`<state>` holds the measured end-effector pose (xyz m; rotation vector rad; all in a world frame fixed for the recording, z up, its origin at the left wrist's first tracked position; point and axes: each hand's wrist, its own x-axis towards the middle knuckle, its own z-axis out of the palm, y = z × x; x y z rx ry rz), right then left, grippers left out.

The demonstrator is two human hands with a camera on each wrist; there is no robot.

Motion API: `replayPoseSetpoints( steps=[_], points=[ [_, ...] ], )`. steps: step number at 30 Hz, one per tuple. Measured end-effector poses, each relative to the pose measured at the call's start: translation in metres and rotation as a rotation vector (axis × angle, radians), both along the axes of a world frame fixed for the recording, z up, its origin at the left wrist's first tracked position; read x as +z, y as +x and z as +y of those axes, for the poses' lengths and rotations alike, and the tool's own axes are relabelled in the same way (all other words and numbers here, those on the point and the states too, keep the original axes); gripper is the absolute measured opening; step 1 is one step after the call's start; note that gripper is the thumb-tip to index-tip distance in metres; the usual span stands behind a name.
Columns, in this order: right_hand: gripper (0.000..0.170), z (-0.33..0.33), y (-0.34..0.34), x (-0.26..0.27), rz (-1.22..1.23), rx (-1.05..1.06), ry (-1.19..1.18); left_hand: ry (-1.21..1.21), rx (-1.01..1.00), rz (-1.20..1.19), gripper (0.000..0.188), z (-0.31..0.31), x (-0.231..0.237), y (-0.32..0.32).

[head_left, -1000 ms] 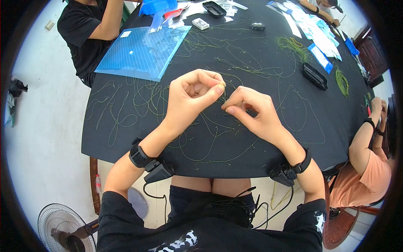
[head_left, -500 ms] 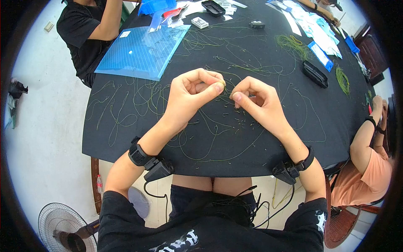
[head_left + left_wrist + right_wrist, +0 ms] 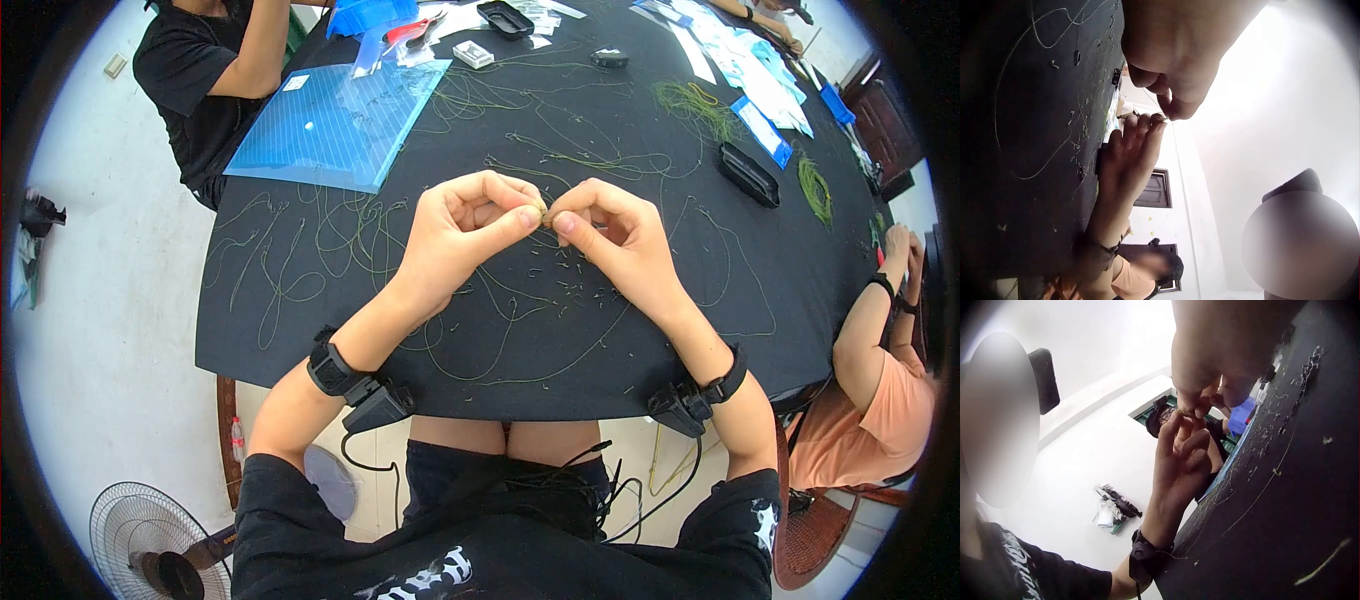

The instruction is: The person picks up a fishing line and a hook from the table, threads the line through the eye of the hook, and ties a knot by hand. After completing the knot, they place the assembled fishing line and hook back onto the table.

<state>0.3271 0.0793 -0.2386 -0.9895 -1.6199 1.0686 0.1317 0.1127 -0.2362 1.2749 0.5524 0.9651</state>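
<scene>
My left hand (image 3: 465, 232) pinches something very small between thumb and index finger; the fingers mostly hide it. The right hand (image 3: 625, 245) meets it fingertip to fingertip, thumb and index finger pinched together on the same small thing or its end. In the left wrist view a thin dark piece shows between the fingertips of the left hand (image 3: 1172, 69) and the right hand (image 3: 1132, 150). Under the hands, green line (image 3: 510, 325) and small hook-like bits (image 3: 567, 287) lie on the black cloth.
A blue gridded folder (image 3: 340, 125) lies at the back left. Further back are a white box (image 3: 473, 54) and a black tray (image 3: 506, 19). Another black tray (image 3: 748, 175) and a green line coil (image 3: 815, 192) lie at the right. Other people sit around the table.
The right hand first drew up and away from the left, then came back to it, so the fingertips now meet. The left hand has shifted slightly right. More small bits show below the right hand.
</scene>
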Motion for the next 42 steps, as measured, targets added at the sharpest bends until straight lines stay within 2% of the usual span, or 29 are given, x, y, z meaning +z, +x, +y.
replayPoseSetpoints(
  steps=[6,9,12,24,39,42],
  points=[
    [0.018,-0.002,0.0,0.006,0.074,0.025,-0.132,-0.037,-0.034,-0.028,0.007,0.0,-0.004,0.003],
    [0.02,-0.001,0.0,0.006,0.078,0.017,-0.168,-0.056,-0.029,0.033,0.009,-0.001,-0.003,0.004],
    [0.021,0.001,0.002,0.003,0.078,0.047,-0.343,-0.066,-0.043,0.024,0.009,0.0,-0.004,0.004],
    [0.028,-0.001,0.001,0.004,0.123,0.073,-0.346,-0.15,-0.052,0.063,0.012,0.002,-0.005,0.002],
    [0.022,0.0,0.0,-0.011,0.544,0.171,-0.616,-0.172,-0.043,0.045,0.014,0.002,-0.009,0.007],
    [0.023,0.0,0.0,-0.01,0.565,0.176,-0.614,-0.178,-0.019,0.054,0.015,0.001,-0.008,0.007]
  ],
)
